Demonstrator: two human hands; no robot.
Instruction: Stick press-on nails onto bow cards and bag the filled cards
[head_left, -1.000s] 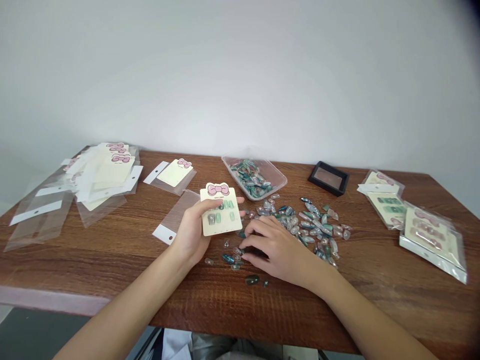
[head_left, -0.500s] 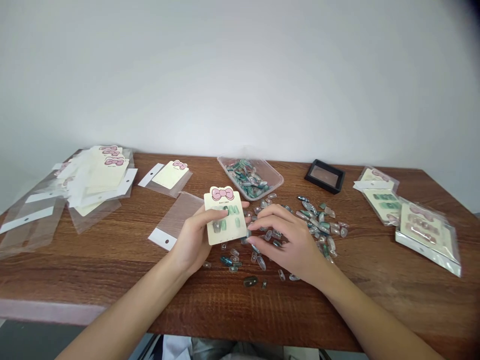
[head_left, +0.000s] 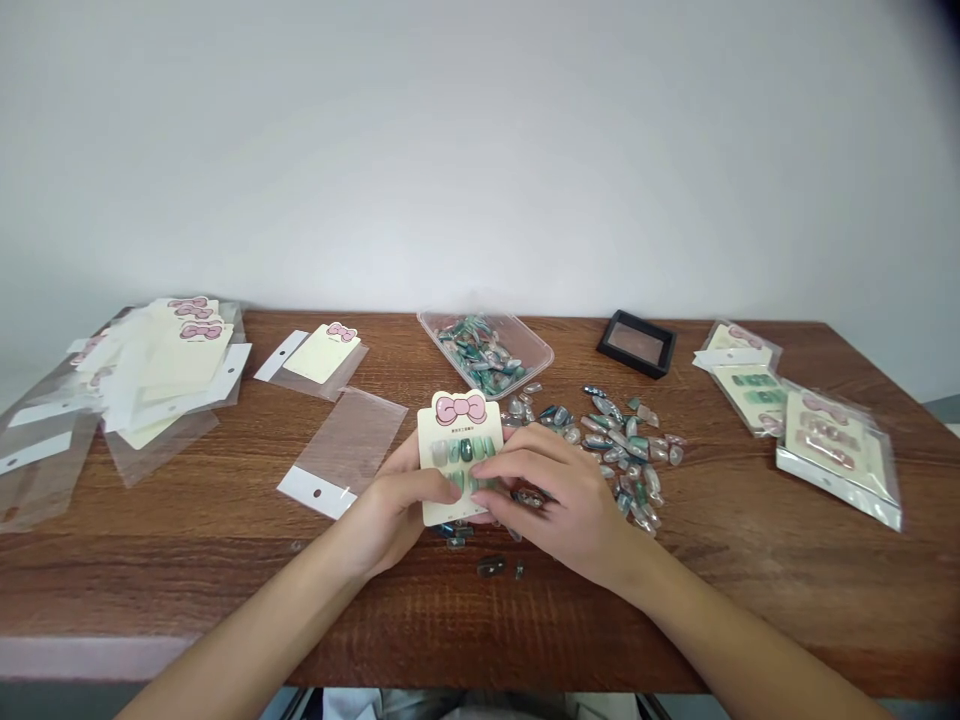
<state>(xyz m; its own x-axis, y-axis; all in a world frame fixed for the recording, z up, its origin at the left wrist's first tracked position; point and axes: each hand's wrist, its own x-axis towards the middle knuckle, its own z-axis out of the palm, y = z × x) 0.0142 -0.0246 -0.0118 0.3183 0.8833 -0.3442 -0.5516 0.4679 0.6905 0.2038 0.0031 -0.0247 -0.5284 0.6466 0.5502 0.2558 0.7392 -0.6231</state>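
My left hand [head_left: 401,505] grips a cream backing card [head_left: 442,427] with a pink bow at its top, the thumb lying across the card's lower front. Green and grey press-on nails [head_left: 466,450] sit on the card in two rows. Over the card's right side is my right hand [head_left: 559,490], thumb and fingertips pinched at a nail in the lower row. Its fingers partly cover that nail and the ones beside it. Loose press-on nails [head_left: 634,450] lie scattered on the table to the right of and behind my right hand.
A clear plastic tub [head_left: 536,345] of nails stands behind my hands, with a black frame box [head_left: 637,343] to its right. Bow cards [head_left: 180,365] and clear bags [head_left: 345,440] lie at left. Packed nail sets [head_left: 836,450] rest at far right on the wooden table [head_left: 750,580].
The card has come lower and slightly right and is turned more squarely to view. My right hand has moved from the card's right edge onto its lower row of nails.
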